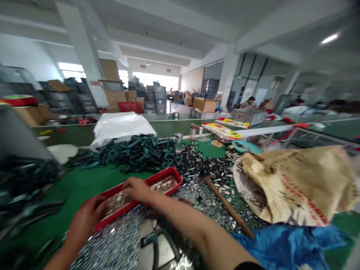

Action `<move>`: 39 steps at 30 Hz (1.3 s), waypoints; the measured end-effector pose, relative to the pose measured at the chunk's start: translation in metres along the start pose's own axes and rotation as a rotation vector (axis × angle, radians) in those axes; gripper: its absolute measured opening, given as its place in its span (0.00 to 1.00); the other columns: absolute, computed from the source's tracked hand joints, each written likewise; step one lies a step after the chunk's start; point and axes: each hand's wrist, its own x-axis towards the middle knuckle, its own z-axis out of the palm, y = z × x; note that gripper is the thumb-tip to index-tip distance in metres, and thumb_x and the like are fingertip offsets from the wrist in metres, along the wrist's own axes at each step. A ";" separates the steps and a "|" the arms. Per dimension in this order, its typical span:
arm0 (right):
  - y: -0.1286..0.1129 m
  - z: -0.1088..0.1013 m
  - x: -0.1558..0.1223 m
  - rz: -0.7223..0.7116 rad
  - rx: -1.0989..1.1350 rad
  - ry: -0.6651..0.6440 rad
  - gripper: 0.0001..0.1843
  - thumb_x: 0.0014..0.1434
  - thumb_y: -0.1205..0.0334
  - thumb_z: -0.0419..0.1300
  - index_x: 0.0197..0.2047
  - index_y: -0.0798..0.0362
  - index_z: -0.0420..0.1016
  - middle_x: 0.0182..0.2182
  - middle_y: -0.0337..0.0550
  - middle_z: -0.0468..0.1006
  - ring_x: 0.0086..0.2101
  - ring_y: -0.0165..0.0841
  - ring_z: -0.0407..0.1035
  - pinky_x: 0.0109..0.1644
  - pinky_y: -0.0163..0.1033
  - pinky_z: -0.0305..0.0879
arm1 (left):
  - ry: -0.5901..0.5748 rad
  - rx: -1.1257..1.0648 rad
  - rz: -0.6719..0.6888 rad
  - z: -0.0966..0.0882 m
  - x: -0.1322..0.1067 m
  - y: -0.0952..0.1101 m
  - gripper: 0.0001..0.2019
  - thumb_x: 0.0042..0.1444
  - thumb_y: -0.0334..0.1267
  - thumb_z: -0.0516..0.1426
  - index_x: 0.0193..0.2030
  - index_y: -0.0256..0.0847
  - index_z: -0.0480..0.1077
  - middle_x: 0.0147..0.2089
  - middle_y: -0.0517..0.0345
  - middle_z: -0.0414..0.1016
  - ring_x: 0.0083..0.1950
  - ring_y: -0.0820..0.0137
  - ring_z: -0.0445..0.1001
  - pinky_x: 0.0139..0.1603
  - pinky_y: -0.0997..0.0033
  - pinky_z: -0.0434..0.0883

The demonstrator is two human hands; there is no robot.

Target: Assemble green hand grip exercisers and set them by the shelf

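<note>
A long red tray (174, 174) with small shiny metal parts (163, 185) lies slanted in front of me. My left hand (89, 213) is at its near left end, fingers curled over the rim toward the parts. My right hand (137, 189) reaches into the middle of the tray, its bent fingertips down among the parts. Whatever either hand pinches is too small or hidden to name. Below the right forearm, a dark C-shaped tool part (157, 240) rests on a metal plate (144, 227). Loose metal rings and bits (112, 243) spread around the tray.
A heap of dark green curved tool parts (137, 152) lies behind the tray; black pieces (197, 163) are beside it. To the right are a hammer (229, 208), an open paper sack (298, 183) and blue plastic sheeting (275, 245). More dark parts (25, 183) lie at left.
</note>
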 end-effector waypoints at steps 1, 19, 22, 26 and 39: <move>0.002 -0.010 -0.017 0.013 0.074 0.024 0.04 0.58 0.68 0.59 0.34 0.52 0.74 0.32 0.37 0.79 0.35 0.33 0.72 0.39 0.35 0.65 | 0.040 -0.046 -0.049 -0.012 -0.012 0.011 0.16 0.52 0.50 0.54 0.37 0.43 0.74 0.37 0.54 0.81 0.36 0.61 0.78 0.36 0.68 0.72; 0.078 0.033 -0.180 -0.242 -0.028 0.052 0.07 0.68 0.62 0.55 0.40 0.52 0.73 0.37 0.46 0.77 0.42 0.40 0.69 0.49 0.48 0.66 | -0.206 0.193 0.313 0.069 -0.142 0.135 0.12 0.66 0.43 0.52 0.37 0.39 0.71 0.39 0.54 0.73 0.45 0.63 0.68 0.51 0.59 0.63; 0.082 0.038 -0.180 -0.250 -0.042 0.066 0.06 0.68 0.62 0.55 0.41 0.53 0.72 0.38 0.47 0.76 0.42 0.40 0.68 0.49 0.47 0.67 | -0.199 0.235 0.359 0.069 -0.144 0.132 0.14 0.67 0.43 0.50 0.37 0.38 0.72 0.40 0.52 0.73 0.45 0.62 0.68 0.51 0.58 0.63; 0.082 0.041 -0.180 -0.278 -0.110 0.080 0.07 0.68 0.63 0.55 0.40 0.55 0.72 0.37 0.47 0.76 0.41 0.39 0.67 0.48 0.47 0.67 | -0.194 0.148 0.403 0.068 -0.150 0.129 0.13 0.68 0.41 0.49 0.43 0.39 0.73 0.43 0.54 0.75 0.47 0.63 0.68 0.53 0.59 0.62; 0.081 0.037 -0.177 -0.397 -0.271 -0.064 0.12 0.69 0.66 0.50 0.43 0.57 0.75 0.38 0.50 0.76 0.42 0.41 0.68 0.46 0.48 0.71 | -0.207 0.250 0.367 0.065 -0.148 0.137 0.10 0.67 0.36 0.51 0.40 0.39 0.73 0.40 0.52 0.73 0.46 0.61 0.68 0.52 0.56 0.62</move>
